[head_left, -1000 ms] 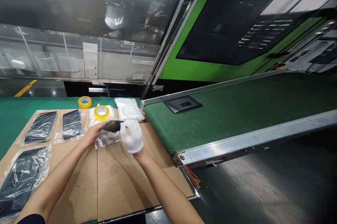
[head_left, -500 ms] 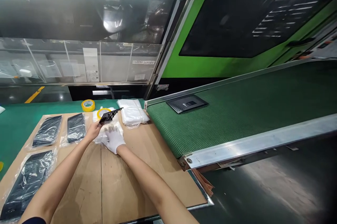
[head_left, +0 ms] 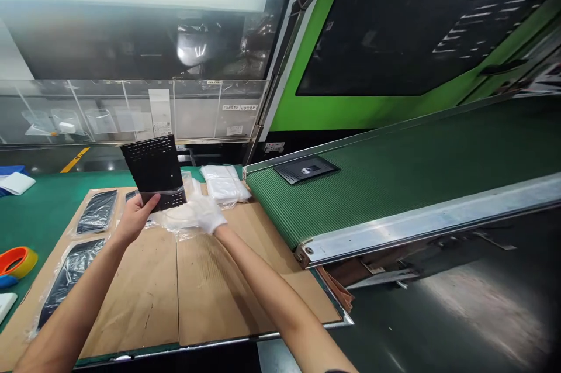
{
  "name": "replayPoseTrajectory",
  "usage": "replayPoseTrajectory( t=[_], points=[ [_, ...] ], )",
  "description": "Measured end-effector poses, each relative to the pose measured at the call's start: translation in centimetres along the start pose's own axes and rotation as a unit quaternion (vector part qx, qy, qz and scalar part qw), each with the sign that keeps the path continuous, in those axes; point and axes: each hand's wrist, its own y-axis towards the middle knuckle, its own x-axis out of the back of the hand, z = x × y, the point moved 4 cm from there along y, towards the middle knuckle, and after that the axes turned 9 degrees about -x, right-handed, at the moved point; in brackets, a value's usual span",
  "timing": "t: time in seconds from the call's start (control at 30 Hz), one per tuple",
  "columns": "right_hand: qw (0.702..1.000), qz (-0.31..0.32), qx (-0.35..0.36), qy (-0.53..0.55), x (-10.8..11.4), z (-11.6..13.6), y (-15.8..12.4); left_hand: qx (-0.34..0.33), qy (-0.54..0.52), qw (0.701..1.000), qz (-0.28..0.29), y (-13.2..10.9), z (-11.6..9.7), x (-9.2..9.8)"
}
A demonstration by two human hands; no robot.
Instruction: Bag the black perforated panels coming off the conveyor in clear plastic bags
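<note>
My left hand (head_left: 135,219), bare, grips the lower part of a black perforated plastic panel (head_left: 153,165) and holds it up above the table. A clear plastic bag (head_left: 175,218) lies crumpled just right of that hand, its film reaching the panel's lower end. Whether the panel is inside the bag is hidden. My right hand (head_left: 207,214), in a white glove, is on the bag's right end and appears to hold it.
Several black panels in clear bags (head_left: 96,212) lie on the cardboard sheets (head_left: 135,297) to the left. A stack of clear bags (head_left: 223,184) sits behind. A green conveyor belt (head_left: 372,197) with a black panel (head_left: 305,169) runs along the right.
The black panel has swung up from low and tilted to nearly upright in my left hand. My right hand has moved onto the bag. The view has shifted, showing more table at the left.
</note>
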Motion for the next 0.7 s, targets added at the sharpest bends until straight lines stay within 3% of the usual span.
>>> replayPoseTrajectory(
  t=[0.13,0.23,0.3,0.37,0.47,0.57,0.7],
  points=[
    [0.993,-0.068,0.009,0.100,4.4,2.4,-1.8,0.061,-0.084,0.995,-0.009,-1.2,0.5,-0.1],
    [0.975,-0.011,0.047,0.217,5.4,5.0,-2.9,0.068,-0.099,0.993,-0.003,-1.7,0.3,-1.2],
    [0.959,0.078,0.057,0.265,4.6,6.4,-3.3,0.068,-0.095,0.993,0.006,-2.0,0.1,-2.0],
    [0.946,0.121,0.034,0.300,3.5,6.8,-3.7,0.061,-0.097,0.993,0.022,-2.6,-0.1,-2.7],
    [0.932,0.067,-0.019,0.357,2.0,6.2,-4.4,0.044,-0.138,0.989,0.018,-3.4,0.1,-3.1],
    [0.905,0.024,-0.034,0.422,0.5,5.7,-5.6,0.030,-0.168,0.985,-0.021,-4.2,0.4,-3.0],
    [0.894,0.015,-0.044,0.446,-0.8,5.5,-6.6,-0.001,-0.085,0.994,-0.068,-4.9,0.1,-1.9]
  ],
)
